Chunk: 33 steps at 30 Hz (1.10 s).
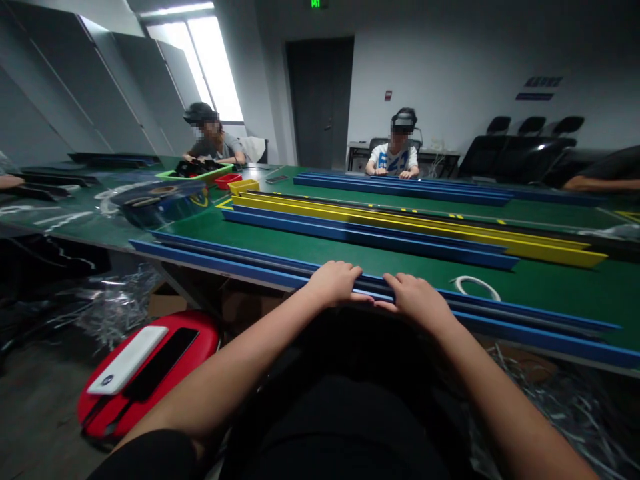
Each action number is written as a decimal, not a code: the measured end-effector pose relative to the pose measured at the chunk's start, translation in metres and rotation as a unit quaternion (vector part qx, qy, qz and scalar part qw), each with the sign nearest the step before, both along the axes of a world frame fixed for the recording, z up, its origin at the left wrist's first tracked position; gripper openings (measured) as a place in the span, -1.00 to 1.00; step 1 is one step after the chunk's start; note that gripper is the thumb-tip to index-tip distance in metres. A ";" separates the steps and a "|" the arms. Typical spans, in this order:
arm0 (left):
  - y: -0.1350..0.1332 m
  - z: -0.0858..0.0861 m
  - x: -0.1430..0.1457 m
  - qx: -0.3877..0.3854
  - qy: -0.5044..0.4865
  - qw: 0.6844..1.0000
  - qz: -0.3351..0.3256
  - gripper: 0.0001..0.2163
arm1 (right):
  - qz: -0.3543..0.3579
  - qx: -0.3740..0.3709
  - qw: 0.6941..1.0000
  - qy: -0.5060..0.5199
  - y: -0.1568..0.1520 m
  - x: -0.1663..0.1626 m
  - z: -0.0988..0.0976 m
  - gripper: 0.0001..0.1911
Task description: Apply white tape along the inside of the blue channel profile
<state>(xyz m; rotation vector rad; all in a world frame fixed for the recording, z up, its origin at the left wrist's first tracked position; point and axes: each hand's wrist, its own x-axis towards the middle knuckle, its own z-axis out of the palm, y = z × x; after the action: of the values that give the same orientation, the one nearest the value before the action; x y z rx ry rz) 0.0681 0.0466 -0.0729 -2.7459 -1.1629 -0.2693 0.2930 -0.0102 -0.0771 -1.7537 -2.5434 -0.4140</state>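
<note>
A long blue channel profile [240, 265] with a dark strip along its inside lies at the near edge of the green table [200, 230]. My left hand [337, 283] grips its near wall, fingers over the top and thumb along the front. Just to the right, my right hand [415, 300] holds the same profile in the same way, the two thumb tips almost meeting. Behind it lie another blue profile [370, 233] and a yellow profile [425, 223]. A loop of white cord [475, 288] rests beyond my right hand.
Further back are more blue profiles [400, 190], a large reel [160, 203], a green tray [195, 173], a red bin [229, 180] and a yellow bin [243, 187]. Two people sit across the table. Below left, a red stool [200, 333] carries a white power bank [127, 360] and a phone [163, 363].
</note>
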 end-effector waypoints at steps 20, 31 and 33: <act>-0.022 -0.003 0.076 -0.011 -0.043 0.997 -0.070 -0.36 | -0.001 -0.009 0.998 0.059 -0.024 0.080 0.010 -0.30; 0.011 0.011 -0.072 -0.043 0.014 0.999 -0.028 -0.30 | 0.018 -0.022 0.995 0.093 -0.005 -0.058 0.016 -0.28; 0.015 0.009 -0.088 -0.042 0.019 0.999 -0.025 -0.32 | 0.018 -0.017 0.996 0.091 0.002 -0.076 0.014 -0.27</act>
<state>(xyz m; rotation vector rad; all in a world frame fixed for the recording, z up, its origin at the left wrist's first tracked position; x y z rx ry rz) -0.0204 0.0619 -0.0644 -2.8417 -1.1217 -0.1767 0.2169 -0.0083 -0.0631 -1.6689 -2.4626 -0.2006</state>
